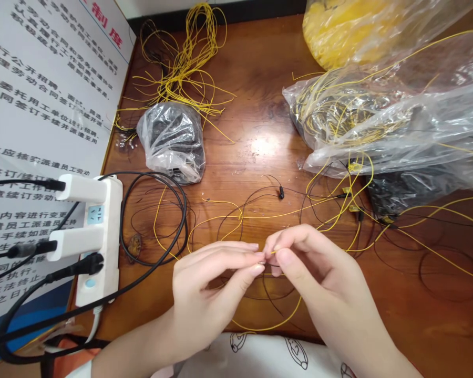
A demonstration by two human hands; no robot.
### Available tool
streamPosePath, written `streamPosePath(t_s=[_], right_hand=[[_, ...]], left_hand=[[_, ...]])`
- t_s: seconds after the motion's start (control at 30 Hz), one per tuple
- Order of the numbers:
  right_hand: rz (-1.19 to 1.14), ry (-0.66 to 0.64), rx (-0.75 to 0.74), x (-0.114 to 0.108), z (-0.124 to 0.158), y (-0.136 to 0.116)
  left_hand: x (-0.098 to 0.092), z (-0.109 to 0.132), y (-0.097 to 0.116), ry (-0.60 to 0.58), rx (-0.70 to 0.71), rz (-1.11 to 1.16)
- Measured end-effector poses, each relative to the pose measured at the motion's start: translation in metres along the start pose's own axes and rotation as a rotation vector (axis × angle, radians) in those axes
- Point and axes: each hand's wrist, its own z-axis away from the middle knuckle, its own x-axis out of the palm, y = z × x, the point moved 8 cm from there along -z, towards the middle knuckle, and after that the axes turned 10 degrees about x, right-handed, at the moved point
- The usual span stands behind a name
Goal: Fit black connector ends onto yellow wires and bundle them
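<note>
The left hand and right hand pinch a thin yellow wire in closed fingertip grips above a wooden worktop.

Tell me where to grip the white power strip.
Come from the right and take the white power strip mid-body by its long right edge, fingers curling under: white plugs crowd its left side, while the right edge stands free.

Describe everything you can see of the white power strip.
The white plastic power strip lies lengthwise at the left edge of the wooden desk, close to the printed poster. Two bulky white plugs with black cords fill its sockets, a pale blue panel shows between them, a round blue button sits near its end, and a white cord leaves there.
</note>
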Motion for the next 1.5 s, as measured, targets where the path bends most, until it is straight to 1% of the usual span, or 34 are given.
streamPosePath(t_s=[0.1, 0.17, 0.3, 0.37, 0.47, 0.53, 0.6, 0.67, 0.77, 0.83, 1.07, 1.23, 1.33, 1.5], right_hand=[[0.014, 0.068, -0.032, -0.006, 0.000, 0.000], [0.070, 0.105, -0.090, -0.007, 0.003, -0.003], [0.239, 0.180, -0.225, -0.007, 0.013, -0.015], [0.305, 0.191, -0.296, -0.006, 0.018, -0.022], [0.323, 0.145, -0.379, -0.002, 0.022, -0.028], [0.305, 0.107, -0.399, 0.000, 0.023, -0.028], [0.273, 0.069, -0.385, 0.002, 0.022, -0.025], [0.230, 0.042, -0.341, 0.003, 0.020, -0.022], [0.188, 0.022, -0.281, 0.003, 0.017, -0.020], [0.184, 0.008, -0.269, 0.003, 0.016, -0.021], [0.161, -0.025, -0.227, 0.004, 0.012, -0.022], [0.074, -0.091, -0.064, 0.006, 0.006, -0.012], [0.025, -0.138, 0.024, 0.008, 0.003, -0.006], [-0.052, -0.204, 0.098, 0.011, 0.002, 0.000]], left_hand=[[0.001, 0.002, -0.012, 0.014, -0.201, 0.150], [0.000, 0.004, -0.015, 0.022, -0.267, 0.197], [-0.002, 0.005, -0.012, 0.021, -0.280, 0.206], [-0.002, 0.006, -0.011, 0.015, -0.273, 0.197], [-0.002, 0.005, -0.009, 0.015, -0.254, 0.177], [-0.002, 0.004, -0.008, 0.023, -0.240, 0.165], [-0.002, 0.003, -0.007, 0.034, -0.229, 0.152], [-0.003, 0.003, -0.006, 0.041, -0.213, 0.138], [-0.003, 0.002, -0.004, 0.039, -0.176, 0.119], [-0.003, 0.002, -0.004, 0.034, -0.160, 0.108], [-0.002, 0.004, -0.006, 0.004, -0.172, 0.074], [0.002, 0.002, -0.005, -0.037, -0.149, 0.079], [0.001, 0.000, -0.004, -0.044, -0.129, 0.061], [-0.001, 0.000, -0.003, -0.055, -0.120, 0.029]])
